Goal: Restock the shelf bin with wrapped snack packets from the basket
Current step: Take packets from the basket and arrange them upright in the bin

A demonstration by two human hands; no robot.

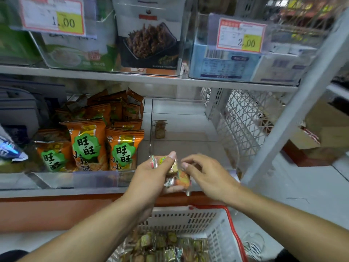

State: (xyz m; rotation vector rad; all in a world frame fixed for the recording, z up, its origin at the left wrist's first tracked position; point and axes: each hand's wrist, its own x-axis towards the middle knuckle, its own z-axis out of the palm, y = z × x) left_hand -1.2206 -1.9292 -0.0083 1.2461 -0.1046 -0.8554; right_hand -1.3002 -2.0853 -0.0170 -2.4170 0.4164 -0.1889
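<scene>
The left hand (153, 173) holds a small bunch of wrapped snack packets (175, 176), thumb on top and fingers curled beneath, just in front of the near lip of the shelf. The right hand (205, 173) sits immediately to the right of the bunch, its fingertips pinched at the topmost packet; whether it has a firm grip or is only touching the wrapper I cannot tell for certain, though the fingers look closed on it.

The clear shelf bin (188, 118) lies straight beyond both hands, farther into the shelf and slightly right. It looks almost bare: one lone packet (160, 129) lies at its far left, long axis running near to far. The coming move, as I judge it, is a short forward carry over the bin's front edge, and the right hand is the nearer of the two.

The basket (217, 229) stands low and near, below the forearms, with many more packets inside. Orange snack bags (88, 144) fill the neighbouring bin to the left.
</scene>
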